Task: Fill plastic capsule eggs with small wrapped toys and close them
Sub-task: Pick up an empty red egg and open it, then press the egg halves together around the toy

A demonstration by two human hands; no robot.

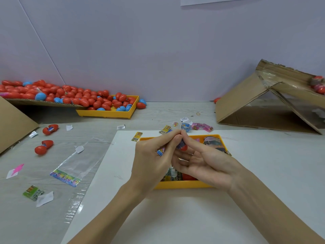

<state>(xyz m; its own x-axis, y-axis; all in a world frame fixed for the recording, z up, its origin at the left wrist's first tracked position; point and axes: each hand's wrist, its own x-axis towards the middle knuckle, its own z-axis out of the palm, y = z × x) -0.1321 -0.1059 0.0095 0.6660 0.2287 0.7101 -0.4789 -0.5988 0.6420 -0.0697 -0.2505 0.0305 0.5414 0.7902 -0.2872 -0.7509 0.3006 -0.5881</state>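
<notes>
A near tray (182,185) sits on a sheet (175,217) under both hands (175,155). Behind left, a far tray (105,114) holds eggs (98,103). A cardboard box (255,103) lies behind right.

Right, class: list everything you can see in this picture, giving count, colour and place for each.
capsule eggs: many, mostly red, some blue, heaped far left
far tray: one, yellow, under the heap's right end
open eggs: two, red, left on table
near tray: one, yellow, under the hands
wrapped toys: several, mixed colours, beyond near tray
cardboard box: one, brown, tipped, far right
clear bag: one, left foreground
left hand: pinches a blue wrapped toy
right hand: holds a red egg half
</notes>
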